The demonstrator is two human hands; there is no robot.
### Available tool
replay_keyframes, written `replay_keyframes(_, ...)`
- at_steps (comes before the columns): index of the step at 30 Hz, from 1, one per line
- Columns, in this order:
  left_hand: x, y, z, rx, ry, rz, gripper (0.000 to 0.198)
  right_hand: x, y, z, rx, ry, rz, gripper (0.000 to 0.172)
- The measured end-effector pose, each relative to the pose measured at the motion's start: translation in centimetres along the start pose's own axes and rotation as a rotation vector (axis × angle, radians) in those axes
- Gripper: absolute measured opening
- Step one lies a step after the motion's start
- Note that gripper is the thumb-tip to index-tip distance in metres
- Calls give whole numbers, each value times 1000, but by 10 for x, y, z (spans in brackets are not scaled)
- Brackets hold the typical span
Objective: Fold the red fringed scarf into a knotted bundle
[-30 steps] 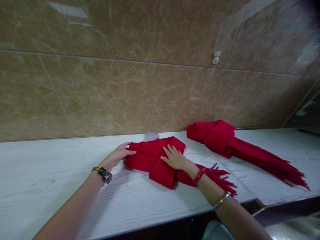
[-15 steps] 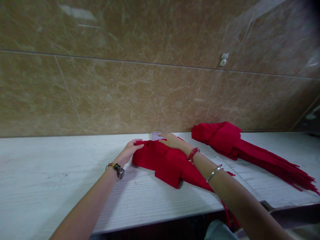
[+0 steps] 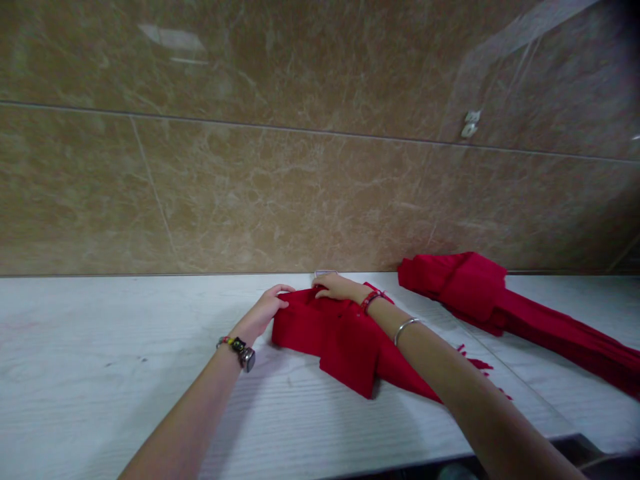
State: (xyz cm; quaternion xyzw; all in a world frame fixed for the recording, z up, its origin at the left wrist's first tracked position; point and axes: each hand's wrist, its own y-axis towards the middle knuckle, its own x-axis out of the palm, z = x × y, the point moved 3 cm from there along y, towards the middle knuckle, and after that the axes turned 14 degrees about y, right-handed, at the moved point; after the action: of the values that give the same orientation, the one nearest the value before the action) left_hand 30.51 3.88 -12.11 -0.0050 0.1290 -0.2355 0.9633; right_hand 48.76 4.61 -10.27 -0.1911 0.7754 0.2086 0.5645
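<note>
A folded red scarf [image 3: 340, 340] with a fringed end lies on the white counter [image 3: 100, 373] in front of me. My left hand [image 3: 265, 312], with a watch at the wrist, rests on the scarf's far left corner, fingers curled over its edge. My right hand [image 3: 336, 287] reaches across the scarf and lies on its far edge, close to the wall. A second folded red scarf [image 3: 475, 290] with a long fringed tail lies to the right, apart from both hands.
A brown marble wall [image 3: 300, 167] rises straight behind the counter. A small pale card [image 3: 325, 273] peeks out at the wall base behind my right hand. The counter's dark front edge [image 3: 575, 443] shows at bottom right.
My right hand left the middle of the near scarf and reached to its far edge by the wall. My left hand stayed at the left corner. The view shifted left.
</note>
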Motion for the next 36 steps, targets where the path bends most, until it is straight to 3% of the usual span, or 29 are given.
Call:
replay_keyframes(3,-11,4,-2,-15,89,29,38,1,-9,14,4,73,39,30)
replay_keyframes(10,-58,4,-2,-29,364,120,23,2,-39,54,173,133,180,48)
replay_keyframes(14,-54,7,-5,31,776,278,18,10,-47,48,206,152,168,43)
replay_keyframes(17,-43,7,-8,79,904,346,26,11,-59,39,264,153,231,42)
replay_keyframes(19,-40,6,-9,85,874,287,34,10,-73,33,296,143,301,41)
replay_keyframes(21,-39,5,-12,50,769,154,36,12,-90,29,346,136,344,42)
replay_keyframes(24,-35,4,-14,-1,713,-10,42,18,-113,27,448,147,335,46)
replay_keyframes(27,-24,2,-8,86,969,85,48,24,-122,27,528,157,319,48)
replay_keyframes(29,-12,-1,-1,239,1172,220,52,24,-119,26,540,138,339,51)
replay_keyframes(31,2,-6,4,443,1298,228,50,22,-114,25,520,96,372,54)
replay_keyframes(33,15,-12,2,607,1353,44,41,20,-111,24,492,52,408,53)
replay_keyframes(36,20,-21,-8,655,1397,-234,38,17,-109,22,466,36,444,42)
